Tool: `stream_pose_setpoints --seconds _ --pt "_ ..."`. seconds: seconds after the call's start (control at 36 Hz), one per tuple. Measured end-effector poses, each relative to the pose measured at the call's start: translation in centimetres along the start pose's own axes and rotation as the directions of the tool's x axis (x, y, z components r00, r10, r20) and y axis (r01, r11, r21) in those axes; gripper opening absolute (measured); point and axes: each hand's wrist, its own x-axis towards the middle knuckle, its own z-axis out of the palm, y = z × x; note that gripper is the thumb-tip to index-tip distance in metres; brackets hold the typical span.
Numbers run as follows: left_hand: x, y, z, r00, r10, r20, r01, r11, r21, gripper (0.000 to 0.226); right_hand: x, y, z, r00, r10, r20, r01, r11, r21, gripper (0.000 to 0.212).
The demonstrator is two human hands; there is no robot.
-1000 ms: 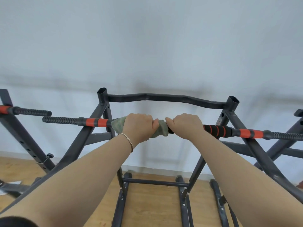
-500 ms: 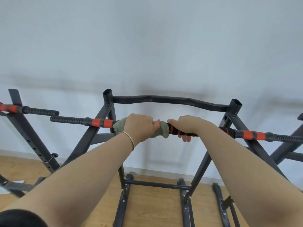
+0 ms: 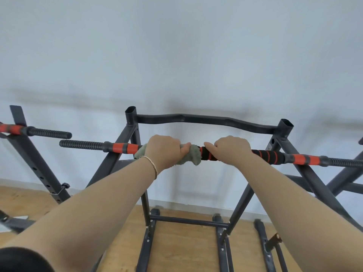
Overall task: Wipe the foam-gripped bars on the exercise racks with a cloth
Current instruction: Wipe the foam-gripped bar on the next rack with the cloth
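The left grip (image 3: 165,152) held the cloth (image 3: 193,156) wrapped round the bar (image 3: 265,155). Just right of it, the right grip (image 3: 231,152) clasped the bar's bare foam.

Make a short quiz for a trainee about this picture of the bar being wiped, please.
1. True or false: the left hand grips the green cloth round the foam-gripped bar.
2. What does the right hand do? A: holds a spray bottle. B: grips the foam-gripped bar, beside the cloth but apart from it. C: hangs free at the side.
3. Fill the gap: the bracelet is on the ___ wrist.

Key: 1 true; 2 B; 3 left.
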Motion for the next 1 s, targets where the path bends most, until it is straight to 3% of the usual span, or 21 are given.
stream_pose_setpoints --seconds 0.06,0.08,0.14,0.19,0.25,0.28,0.36,0.42,0.5,0.58,0.64,0.75,0.81,0.89,0.94,1.0 --pt "-0.3 -0.3 0.3 0.997 0.075 0.007 -0.075 0.997 0.033 0.092 0.8 -0.8 -0.6 0.986 0.007 0.167 -0.024 0.994 0.102 0.052" --pt "-0.4 -0.4 0.4 0.995 0.095 0.015 -0.096 0.993 0.066 0.082 1.1 -1.1 -0.6 0.974 0.005 0.225 -0.044 0.985 0.167 0.049" --pt "-0.4 -0.6 0.1 0.996 0.091 0.013 -0.092 0.993 0.071 0.067 1.0 -1.5 -0.6 0.971 0.003 0.241 -0.052 0.980 0.194 0.047" --pt "-0.5 -0.5 0.0 0.999 0.037 0.007 -0.037 0.999 0.032 0.072 0.5 -1.1 -0.3 0.994 -0.056 0.097 0.053 0.998 0.033 0.044" --pt "-0.7 -0.5 -0.1 0.999 -0.032 -0.007 0.031 0.999 -0.041 0.066 -0.5 -0.7 1.0 0.972 -0.202 -0.122 0.173 0.961 -0.215 0.041" --pt "-0.9 -0.7 0.0 0.999 -0.039 -0.015 0.038 0.995 -0.091 0.066 -1.0 -0.6 1.7 0.957 -0.218 -0.192 0.166 0.953 -0.254 0.043" --pt "-1.2 -2.4 0.1 0.999 -0.036 0.007 0.036 0.994 -0.100 0.068 -2.0 -0.4 3.7 0.893 -0.185 -0.410 0.137 0.980 -0.143 0.048" --pt "-1.3 -3.4 0.2 0.998 -0.055 0.031 0.057 0.996 -0.069 0.069 -1.9 -0.3 4.2 0.861 -0.184 -0.474 0.164 0.983 -0.084 0.050" --pt "-0.7 -3.1 0.3 0.993 -0.088 0.078 0.092 0.995 -0.048 0.070 -1.8 -0.8 3.4 0.914 -0.140 -0.382 0.107 0.988 -0.107 0.053" --pt "-0.2 -2.6 0.6 0.992 -0.100 0.077 0.101 0.995 -0.020 0.065 -0.1 -1.2 1.2 0.991 -0.051 -0.125 0.045 0.998 -0.045 0.052" --pt "-0.2 -2.6 0.9 0.998 -0.025 0.066 0.023 0.999 0.039 0.053 0.9 -1.9 -0.3 0.998 -0.025 0.058 0.024 1.000 0.014 0.050" --pt "-1.0 -2.8 0.6 0.999 0.040 0.013 -0.041 0.986 0.160 0.027 1.1 -3.0 -0.7 0.969 -0.047 0.241 0.002 0.983 0.186 0.049" --pt "-1.3 -2.1 0.4 0.995 0.077 -0.068 -0.066 0.986 0.154 0.017 0.9 -3.1 -0.6 0.973 -0.038 0.229 -0.014 0.975 0.222 0.050" --pt "-1.4 -0.5 1.5 0.965 0.123 -0.232 -0.129 0.992 -0.011 0.038 0.8 -3.2 -0.8 0.988 -0.033 0.152 0.006 0.985 0.174 0.038" --pt "-1.2 0.0 2.0 0.958 0.069 -0.277 -0.091 0.993 -0.068 0.040 0.4 -3.2 -0.5 0.996 -0.088 -0.012 0.089 0.988 0.123 0.010" --pt "-1.3 -0.3 2.0 0.970 0.085 -0.227 -0.091 0.996 -0.015 0.040 -0.5 -2.8 1.2 0.981 -0.139 -0.136 0.144 0.989 0.033 0.019"
